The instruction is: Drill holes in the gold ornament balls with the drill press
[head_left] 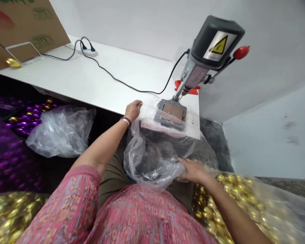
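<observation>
My left hand [133,109] rests closed on the edge of the white table [73,81], pinching the upper rim of a clear plastic bag [149,159] that hangs down into my lap. My right hand [193,170] grips the lower right part of the same bag. Just right of my left hand stands a small grey bench drill [205,57], its base plate [171,114] on the table's corner.
A black cable [122,81] runs from the drill to a power strip [87,51]. A cardboard sheet [22,27] leans at far left. Another clear bag [61,130] and purple beads [27,115] lie left; gold beads [244,193] in plastic lie right.
</observation>
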The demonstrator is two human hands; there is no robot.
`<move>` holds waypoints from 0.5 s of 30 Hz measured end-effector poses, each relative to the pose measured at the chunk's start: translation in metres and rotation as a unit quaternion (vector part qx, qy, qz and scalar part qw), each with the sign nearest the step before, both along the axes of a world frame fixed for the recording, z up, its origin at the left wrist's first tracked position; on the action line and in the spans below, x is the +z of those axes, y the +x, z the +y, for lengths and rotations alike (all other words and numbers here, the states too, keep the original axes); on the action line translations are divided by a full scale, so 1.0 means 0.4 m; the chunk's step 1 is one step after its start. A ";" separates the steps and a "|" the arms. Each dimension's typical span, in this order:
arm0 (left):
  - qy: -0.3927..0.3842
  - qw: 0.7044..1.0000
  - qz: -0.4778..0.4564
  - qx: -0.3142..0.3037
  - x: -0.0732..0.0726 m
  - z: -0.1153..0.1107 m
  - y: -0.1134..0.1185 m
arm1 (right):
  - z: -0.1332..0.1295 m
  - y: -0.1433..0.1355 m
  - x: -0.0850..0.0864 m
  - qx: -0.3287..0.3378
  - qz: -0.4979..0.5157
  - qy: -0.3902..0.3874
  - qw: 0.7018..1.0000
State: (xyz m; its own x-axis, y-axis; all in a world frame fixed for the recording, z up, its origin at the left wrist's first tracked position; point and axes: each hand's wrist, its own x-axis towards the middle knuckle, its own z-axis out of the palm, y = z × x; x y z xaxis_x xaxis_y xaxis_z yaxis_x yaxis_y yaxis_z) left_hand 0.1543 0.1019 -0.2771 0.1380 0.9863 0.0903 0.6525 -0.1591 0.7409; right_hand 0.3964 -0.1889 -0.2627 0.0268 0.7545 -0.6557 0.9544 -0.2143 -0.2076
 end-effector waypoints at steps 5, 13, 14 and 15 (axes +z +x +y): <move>-0.003 1.000 -0.010 -0.003 0.010 0.010 -0.010 | 0.095 0.118 0.075 -0.045 0.060 0.153 0.985; -0.003 0.989 -0.036 -0.141 0.111 -0.003 -0.009 | 0.266 0.133 0.023 -0.163 0.081 0.311 0.933; 0.010 0.988 -0.034 -0.153 0.142 0.018 -0.023 | 0.244 0.110 0.035 -0.152 0.116 0.310 0.931; 0.029 0.986 -0.031 -0.159 0.173 0.041 -0.041 | 0.219 0.084 0.052 -0.139 0.150 0.311 0.928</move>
